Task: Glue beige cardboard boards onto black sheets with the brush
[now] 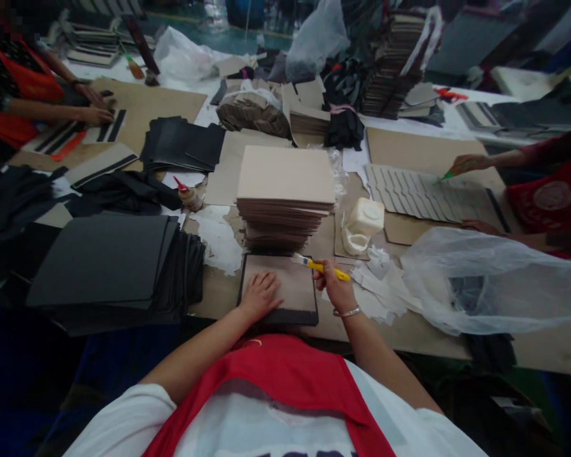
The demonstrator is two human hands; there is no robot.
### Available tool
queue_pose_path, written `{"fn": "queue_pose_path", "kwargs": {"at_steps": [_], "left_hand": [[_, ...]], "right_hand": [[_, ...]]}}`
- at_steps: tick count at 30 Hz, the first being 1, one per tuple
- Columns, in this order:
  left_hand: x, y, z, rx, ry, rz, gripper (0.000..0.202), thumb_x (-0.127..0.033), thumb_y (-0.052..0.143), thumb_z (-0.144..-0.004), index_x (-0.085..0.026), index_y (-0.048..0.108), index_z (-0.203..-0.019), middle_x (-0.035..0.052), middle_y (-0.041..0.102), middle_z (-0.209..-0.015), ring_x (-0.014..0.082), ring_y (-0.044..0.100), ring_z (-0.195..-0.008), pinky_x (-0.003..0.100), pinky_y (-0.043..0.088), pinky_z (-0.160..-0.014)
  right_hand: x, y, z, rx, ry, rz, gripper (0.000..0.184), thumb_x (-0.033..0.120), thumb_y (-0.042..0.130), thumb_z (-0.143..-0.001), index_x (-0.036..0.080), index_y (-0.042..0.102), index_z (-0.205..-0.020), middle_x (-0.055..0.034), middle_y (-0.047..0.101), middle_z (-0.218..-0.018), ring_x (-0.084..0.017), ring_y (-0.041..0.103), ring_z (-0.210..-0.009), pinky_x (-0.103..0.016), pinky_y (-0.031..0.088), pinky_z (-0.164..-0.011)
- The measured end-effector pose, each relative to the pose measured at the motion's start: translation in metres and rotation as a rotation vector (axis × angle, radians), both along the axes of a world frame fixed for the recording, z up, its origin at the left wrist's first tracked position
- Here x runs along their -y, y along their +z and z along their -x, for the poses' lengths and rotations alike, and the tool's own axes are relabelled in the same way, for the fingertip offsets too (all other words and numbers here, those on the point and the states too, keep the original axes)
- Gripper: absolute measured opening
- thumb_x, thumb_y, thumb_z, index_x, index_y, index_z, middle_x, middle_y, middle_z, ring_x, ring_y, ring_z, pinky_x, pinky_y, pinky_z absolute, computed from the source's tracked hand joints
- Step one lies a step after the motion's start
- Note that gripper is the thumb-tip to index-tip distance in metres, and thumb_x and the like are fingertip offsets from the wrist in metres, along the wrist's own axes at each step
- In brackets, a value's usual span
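My left hand [262, 294] lies flat, fingers out, on a beige board [295, 285] with a dark border showing round it. In my right hand [332, 280] is a paintbrush [326, 268] with a yellow handle, its pale bristles pointing left over the board's far right corner. Whether the bristles touch the board I cannot tell. Directly behind the board rises a tall stack of beige boards [285, 174]. To the right of that stack, a cut-open cream plastic jug [364, 219] rests on the table.
A big pile of black sheets [105, 260] stands at left, near a red-tipped glue bottle [188, 193]. Paper scraps [378, 289] and a clear plastic bag [499, 279] lie at right. Co-workers' hands work at far left [95, 108] and on ridged strips [419, 190] at right.
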State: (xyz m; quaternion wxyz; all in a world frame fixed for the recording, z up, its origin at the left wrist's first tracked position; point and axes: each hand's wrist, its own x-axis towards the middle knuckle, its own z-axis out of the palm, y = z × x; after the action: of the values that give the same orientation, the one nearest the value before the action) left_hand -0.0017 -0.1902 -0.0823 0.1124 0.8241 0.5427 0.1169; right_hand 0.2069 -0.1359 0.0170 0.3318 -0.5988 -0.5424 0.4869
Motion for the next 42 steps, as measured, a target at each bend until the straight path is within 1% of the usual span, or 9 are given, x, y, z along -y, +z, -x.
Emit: {"fn": "queue_pose_path", "kwargs": {"at_steps": [4,8,13,18,23,29,36,39,42], "left_hand": [[0.001,-0.005,0.002,0.033,0.006,-0.012,0.05,-0.049,0.049,-0.082,-0.023,0.052,-0.124,0.0087,0.052,-0.129,0.0268,0.038,-0.123,0.049,0.02,-0.107],[0.0,-0.001,0.004,0.048,0.01,0.0,0.052,-0.049,0.049,-0.082,-0.023,0.05,-0.127,0.0097,0.049,-0.132,0.027,0.037,-0.124,0.049,0.018,-0.109],[-0.002,0.003,0.005,0.049,0.017,0.048,0.049,-0.049,0.051,-0.081,-0.024,0.052,-0.124,0.0076,0.05,-0.132,0.0264,0.037,-0.124,0.048,0.022,-0.106],[-0.018,0.011,0.006,-0.049,0.109,0.12,0.043,-0.037,0.044,-0.086,-0.018,0.052,-0.124,0.0102,0.048,-0.134,0.026,0.047,-0.113,0.042,0.035,-0.095],[-0.031,0.01,0.005,-0.139,0.057,0.089,0.048,-0.037,0.042,-0.087,-0.019,0.046,-0.131,0.0116,0.045,-0.137,0.0295,0.04,-0.122,0.049,0.029,-0.1],[-0.029,0.0,0.019,-0.165,0.057,0.111,0.062,-0.054,0.047,-0.081,-0.025,0.041,-0.135,0.0125,0.026,-0.148,0.0294,0.024,-0.135,0.046,0.017,-0.108],[-0.016,0.018,0.031,-0.215,0.221,0.13,0.066,-0.05,0.043,-0.083,-0.014,0.035,-0.138,0.0173,0.03,-0.145,0.0295,0.025,-0.135,0.051,0.01,-0.109],[0.001,0.025,0.023,-0.192,0.119,0.11,0.051,-0.034,0.043,-0.085,-0.016,0.044,-0.133,0.0139,0.038,-0.142,0.0276,0.032,-0.131,0.048,0.016,-0.108],[0.018,0.024,0.012,-0.139,0.014,0.109,0.046,-0.029,0.043,-0.085,-0.017,0.048,-0.129,0.0115,0.044,-0.138,0.0268,0.038,-0.127,0.043,0.028,-0.104]], "right_hand": [[-0.023,-0.021,0.063,-0.183,0.088,0.155,0.034,0.049,0.054,-0.075,0.019,0.056,-0.091,0.004,0.057,-0.059,-0.009,0.051,-0.044,-0.02,0.042,-0.042],[-0.035,-0.038,0.102,-0.187,0.107,0.196,0.025,0.043,0.053,-0.076,0.02,0.056,-0.085,0.0047,0.055,-0.055,-0.009,0.05,-0.042,-0.019,0.041,-0.04],[-0.016,-0.041,0.076,-0.005,0.217,-0.057,0.036,0.042,0.04,-0.087,0.02,0.053,-0.111,-0.0008,0.064,-0.073,-0.012,0.06,-0.057,-0.023,0.05,-0.056],[0.012,-0.064,0.031,0.5,0.377,-0.355,0.03,0.021,0.039,-0.088,0.017,0.055,-0.113,-0.0105,0.063,-0.111,-0.019,0.058,-0.101,-0.034,0.044,-0.09],[0.011,-0.095,0.049,0.736,0.454,-0.438,0.029,0.01,0.044,-0.081,0.015,0.057,-0.107,-0.0133,0.051,-0.129,-0.023,0.045,-0.119,-0.043,0.033,-0.102],[0.003,-0.107,0.06,0.796,0.441,-0.423,0.029,0.014,0.046,-0.083,0.015,0.055,-0.111,-0.0142,0.046,-0.134,-0.024,0.04,-0.122,-0.043,0.027,-0.105],[0.001,-0.081,0.003,0.889,0.251,-0.294,0.027,0.019,0.046,-0.084,0.013,0.055,-0.109,-0.015,0.058,-0.119,-0.023,0.054,-0.103,-0.033,0.04,-0.087],[0.006,-0.051,-0.012,0.787,0.124,-0.245,0.035,0.037,0.044,-0.088,0.014,0.054,-0.112,-0.0114,0.066,-0.097,-0.019,0.061,-0.08,-0.029,0.044,-0.073],[0.007,-0.022,0.0,0.428,0.046,-0.198,0.045,0.047,0.035,-0.09,0.018,0.049,-0.121,-0.0052,0.066,-0.081,-0.013,0.06,-0.058,-0.024,0.045,-0.059]]}}
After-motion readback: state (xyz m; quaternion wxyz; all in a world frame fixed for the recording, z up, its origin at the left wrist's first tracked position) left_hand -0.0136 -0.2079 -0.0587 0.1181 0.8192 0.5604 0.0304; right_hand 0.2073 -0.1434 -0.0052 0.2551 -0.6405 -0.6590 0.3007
